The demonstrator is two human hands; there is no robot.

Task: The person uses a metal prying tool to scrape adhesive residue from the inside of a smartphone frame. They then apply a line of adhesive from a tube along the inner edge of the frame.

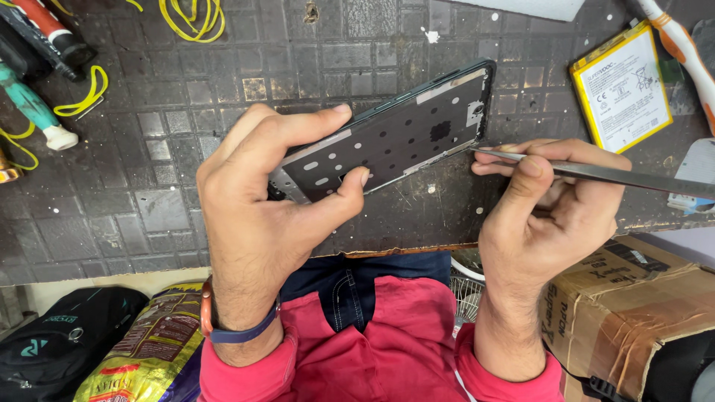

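Yellow-edged white battery [621, 88] upper right; left hand [261, 216] grip pinching phone frame [395, 138]; right hand [555, 216] grip pinching tweezers [596, 174].

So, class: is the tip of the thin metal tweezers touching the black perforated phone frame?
Touching. The head view shows the metal tweezers in the right hand, their tip meeting the black phone frame's lower edge with no gap.

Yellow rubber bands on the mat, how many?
3 at least: a tangle of rubber bands at top centre, one rubber band by the teal tool handle, one partly cut off at the left edge.
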